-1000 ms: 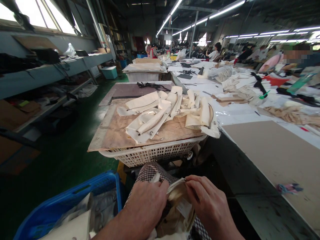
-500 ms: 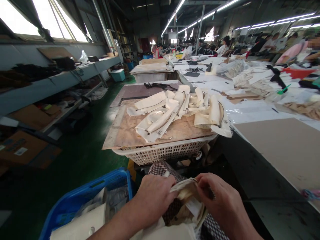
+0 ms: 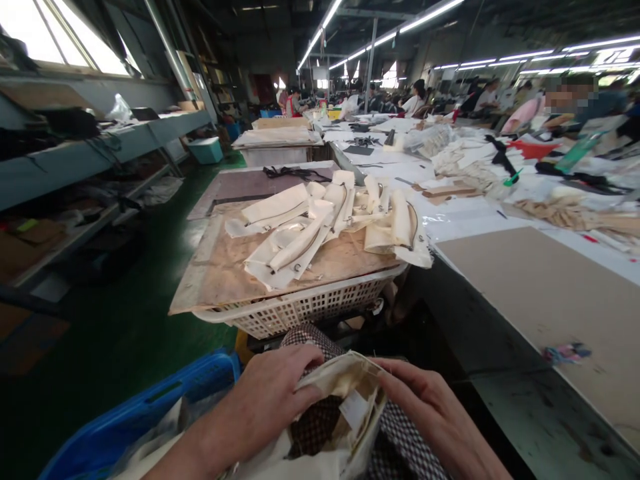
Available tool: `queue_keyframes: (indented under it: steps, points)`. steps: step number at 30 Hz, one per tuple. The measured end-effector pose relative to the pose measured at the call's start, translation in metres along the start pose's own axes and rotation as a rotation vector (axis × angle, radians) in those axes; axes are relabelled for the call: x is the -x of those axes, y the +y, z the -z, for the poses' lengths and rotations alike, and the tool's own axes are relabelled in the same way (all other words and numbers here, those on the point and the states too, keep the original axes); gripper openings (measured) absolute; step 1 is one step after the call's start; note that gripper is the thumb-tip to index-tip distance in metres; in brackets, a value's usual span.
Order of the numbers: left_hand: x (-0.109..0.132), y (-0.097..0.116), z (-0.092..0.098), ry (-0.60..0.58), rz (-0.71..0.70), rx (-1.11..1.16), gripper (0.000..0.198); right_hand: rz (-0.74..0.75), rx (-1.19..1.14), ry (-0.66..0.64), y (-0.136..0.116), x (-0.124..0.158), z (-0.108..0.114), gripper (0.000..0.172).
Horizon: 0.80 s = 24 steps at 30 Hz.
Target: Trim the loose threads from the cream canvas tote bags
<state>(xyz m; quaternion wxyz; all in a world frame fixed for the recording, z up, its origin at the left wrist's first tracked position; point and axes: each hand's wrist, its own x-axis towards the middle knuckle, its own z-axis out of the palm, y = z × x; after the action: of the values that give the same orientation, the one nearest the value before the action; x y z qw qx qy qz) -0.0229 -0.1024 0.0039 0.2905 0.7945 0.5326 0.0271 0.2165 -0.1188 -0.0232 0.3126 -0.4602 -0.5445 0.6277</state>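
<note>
A cream, open-mouthed pouch-like piece (image 3: 313,460) rests over my lap, its opening tilted up toward me. Inside it a small white label (image 3: 353,409) shows, along with a dark checked patch. My left hand (image 3: 267,393) grips the left side of the rim, thumb inside the mouth and fingers outside. At the opposite side, my right hand (image 3: 425,400) has the rim's edge between its thumb and nearly straight fingers. The fingertips are partly hidden behind the edge.
Ahead, several cream pieces with zippers (image 3: 303,240) lie on a brown board (image 3: 225,267) over a white plastic basket (image 3: 300,310). A blue crate (image 3: 150,400) stands at my left. To the right runs a long worktable with a beige sheet (image 3: 540,287). Other people sit farther off.
The view has turned a little to the right. The pouch's mouth has opened wider and tilted. My right hand's fingers have straightened along the rim; the left still grips its side.
</note>
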Motion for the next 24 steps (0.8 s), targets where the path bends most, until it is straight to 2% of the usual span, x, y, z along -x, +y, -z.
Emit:
queue_keyframes:
  steps: [4, 10, 13, 15, 18, 21, 24]
  points:
    - [-0.009, 0.005, 0.000, 0.010, -0.070, -0.025, 0.021, 0.024, 0.029, 0.104, -0.007, 0.006, -0.001, 0.034]
    - [-0.027, 0.009, -0.009, -0.047, -0.143, -0.069, 0.017, 0.043, 0.084, 0.109, 0.002, 0.008, 0.008, 0.037]
    - [-0.032, 0.005, -0.012, 0.013, -0.192, -0.116, 0.020, 0.009, 0.034, 0.062, 0.011, 0.006, 0.009, 0.037]
    - [-0.032, 0.006, -0.009, 0.071, -0.291, -0.163, 0.021, 0.007, -0.030, 0.044, 0.012, 0.004, 0.009, 0.036]
    - [-0.029, 0.019, -0.001, 0.115, -0.414, -0.194, 0.005, 0.001, -0.094, 0.027, 0.008, 0.004, 0.006, 0.035]
    - [-0.020, 0.038, 0.004, 0.067, -0.393, -0.185, 0.020, 0.005, -0.103, 0.017, 0.003, 0.006, 0.003, 0.034]
    - [-0.012, 0.050, 0.002, 0.011, -0.405, -0.244, 0.018, 0.036, -0.100, 0.003, 0.002, 0.008, 0.001, 0.037]
